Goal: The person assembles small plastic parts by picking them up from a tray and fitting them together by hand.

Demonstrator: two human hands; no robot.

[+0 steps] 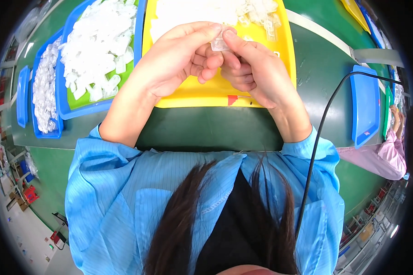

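Between my two hands, over a yellow tray (183, 96), is a small clear plastic piece (220, 42). My left hand (181, 57) pinches it from the left with thumb and fingertips. From the other side my right hand (252, 62) grips it, thumb on top and the other fingers curled beneath. Fingers cover part of the piece, so its full shape is hidden. Inside the yellow tray, beyond my hands, lie a bright white mass and a heap of clear plastic parts (259, 13). A thin object with a red tip (233, 99) rests near the tray's front edge.
Left of the yellow tray, a blue-rimmed tray (64, 107) holds many translucent white parts (96, 46). Farther left, a narrow blue bin (45, 91) is filled with clear pieces. A blue tray (366, 107) stands right, near a black cable (323, 119) and another person's pink sleeve (383, 158).
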